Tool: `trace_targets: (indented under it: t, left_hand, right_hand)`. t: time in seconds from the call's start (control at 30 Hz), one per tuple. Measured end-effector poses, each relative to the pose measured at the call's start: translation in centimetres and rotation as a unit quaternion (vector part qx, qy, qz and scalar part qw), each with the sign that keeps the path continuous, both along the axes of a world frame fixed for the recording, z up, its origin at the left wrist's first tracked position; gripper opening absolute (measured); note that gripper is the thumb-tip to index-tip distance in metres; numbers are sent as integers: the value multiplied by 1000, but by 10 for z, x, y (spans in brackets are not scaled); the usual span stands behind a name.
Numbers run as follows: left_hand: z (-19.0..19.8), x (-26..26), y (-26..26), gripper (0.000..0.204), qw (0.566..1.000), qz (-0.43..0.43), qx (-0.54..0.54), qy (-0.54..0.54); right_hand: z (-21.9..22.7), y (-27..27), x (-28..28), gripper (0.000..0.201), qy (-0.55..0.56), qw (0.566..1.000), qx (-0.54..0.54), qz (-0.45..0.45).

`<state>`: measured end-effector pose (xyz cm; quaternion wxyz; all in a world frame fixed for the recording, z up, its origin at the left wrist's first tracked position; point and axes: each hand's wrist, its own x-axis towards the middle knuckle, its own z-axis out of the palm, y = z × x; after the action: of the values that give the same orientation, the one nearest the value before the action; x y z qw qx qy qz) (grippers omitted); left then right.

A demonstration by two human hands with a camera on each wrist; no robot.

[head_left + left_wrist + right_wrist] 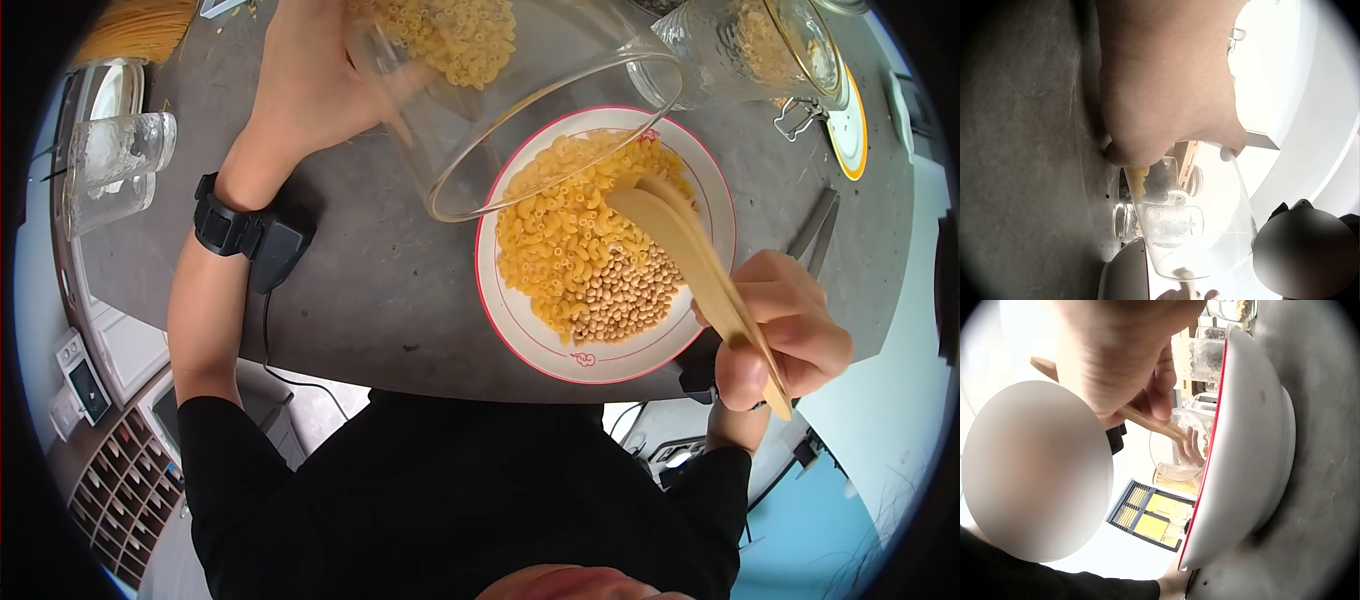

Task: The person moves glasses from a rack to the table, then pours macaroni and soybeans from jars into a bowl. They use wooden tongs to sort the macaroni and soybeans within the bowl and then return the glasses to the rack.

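Observation:
My left hand (315, 85) grips a clear glass jar (590, 45), its thumb and fingers spread round the wall near the base. The jar lies tilted, its wide mouth overlapping the far side of the bowl in the head view. Macaroni (465, 40) lies in the jar's lower end. In the white red-rimmed bowl (515, 322), yellow macaroni (550, 235) covers much of one side and pale beans (630, 295) fill the near part. My right hand (790, 325) pinches a wooden spoon (700, 260) by its handle, the head down at the macaroni.
Ribbed glass tumblers (120, 160) stand at the left, with dry spaghetti (135, 30) behind. At the back right a clip-top jar (745, 50) lies on its side, its lid (850, 125) beside it. A grey two-armed metal tool (820, 235) lies right of the bowl.

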<state>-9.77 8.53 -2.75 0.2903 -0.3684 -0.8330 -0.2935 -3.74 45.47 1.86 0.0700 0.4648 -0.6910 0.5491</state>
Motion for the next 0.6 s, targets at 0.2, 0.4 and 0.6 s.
trace_targets:
  t: [0.2,0.4,0.6]
  left_hand:
    - [-1,0,0,94,1000,3,12,-17]
    - [-1,1,-1,94,1000,-4,7,-14]
    - [-4,-3,-5,93,1000,-6,-2,0]
  right_hand:
    - [-7,8,7,39,-11,998,24,-56]
    - [-1,-5,-4,36,82,979,170,-80]
    - [1,-10,-2,28,120,970,207,-36]
